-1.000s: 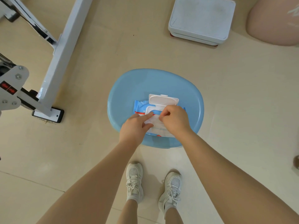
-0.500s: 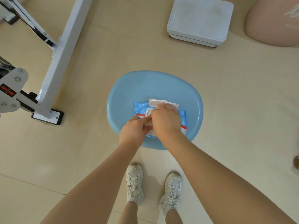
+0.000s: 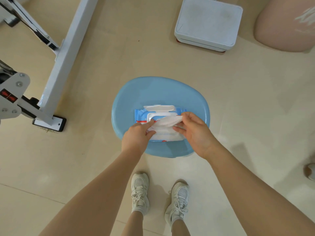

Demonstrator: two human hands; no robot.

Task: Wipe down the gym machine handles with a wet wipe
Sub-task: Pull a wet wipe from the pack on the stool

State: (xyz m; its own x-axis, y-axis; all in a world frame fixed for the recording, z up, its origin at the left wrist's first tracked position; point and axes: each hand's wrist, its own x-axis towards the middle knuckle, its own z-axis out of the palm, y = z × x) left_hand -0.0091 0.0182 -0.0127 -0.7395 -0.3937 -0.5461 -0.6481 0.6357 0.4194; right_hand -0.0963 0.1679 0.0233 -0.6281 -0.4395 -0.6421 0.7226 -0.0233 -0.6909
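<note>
My right grip (image 3: 192, 132) pinches the wet wipe (image 3: 167, 122), best drawn out steadily while my left grip (image 3: 136, 136), forefinger straight, pins the pack (image 3: 140, 114).

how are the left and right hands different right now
The left hand presses down on the wipes pack, while the right hand pinches a wet wipe sticking out of its opening. The left hand's forefinger lies straight; the right hand's fingers curl. Both work over the blue stool.

Blue plastic stool (image 3: 162, 92) dead centre, white square platform (image 3: 208, 23) up at one o'clock, pink rounded object (image 3: 286, 26) at two o'clock, white sneakers (image 3: 140, 191) down at six, beige floor (image 3: 255, 99).
</note>
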